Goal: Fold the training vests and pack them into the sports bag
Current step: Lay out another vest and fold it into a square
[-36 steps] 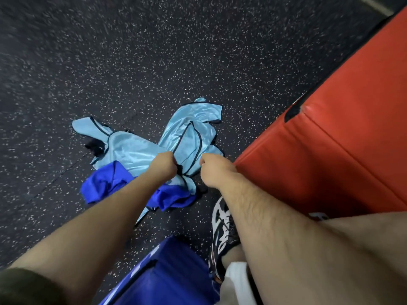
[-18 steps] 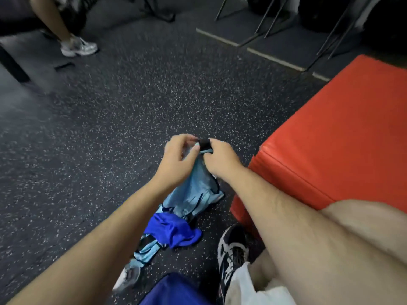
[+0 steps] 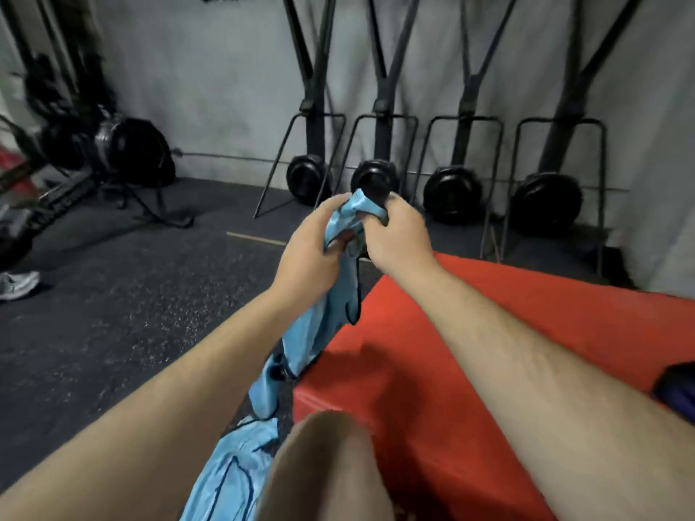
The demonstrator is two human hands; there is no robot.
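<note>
Blue vest [image 3: 314, 332] — left hand [image 3: 312, 253]; right hand [image 3: 396, 235]

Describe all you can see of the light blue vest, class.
The light blue vest is thin, shiny fabric edged with dark piping. Both hands grip its bunched top, the left hand and right hand close together. It hangs crumpled beside the red mat. More light blue cloth lies lower by the knee; same vest or not is unclear.
</note>
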